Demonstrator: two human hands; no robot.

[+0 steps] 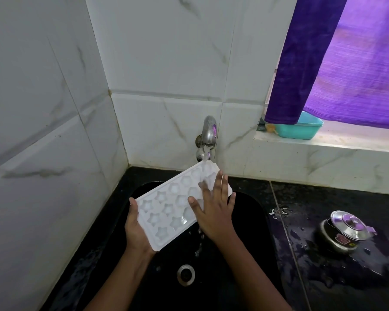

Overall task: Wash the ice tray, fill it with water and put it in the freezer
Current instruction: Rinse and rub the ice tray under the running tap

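Note:
A white ice tray with star-shaped cups is held tilted over the black sink. Its far end is under the running metal tap, and water falls on it and drips off the near edge. My left hand grips the tray's near left end from below, thumb on the rim. My right hand lies flat on the tray's right side with fingers spread and straight.
The sink drain lies below the tray. A lidded steel pot stands on the wet black counter at the right. A teal tub sits on the window ledge behind a purple curtain. Tiled walls close in the left and back.

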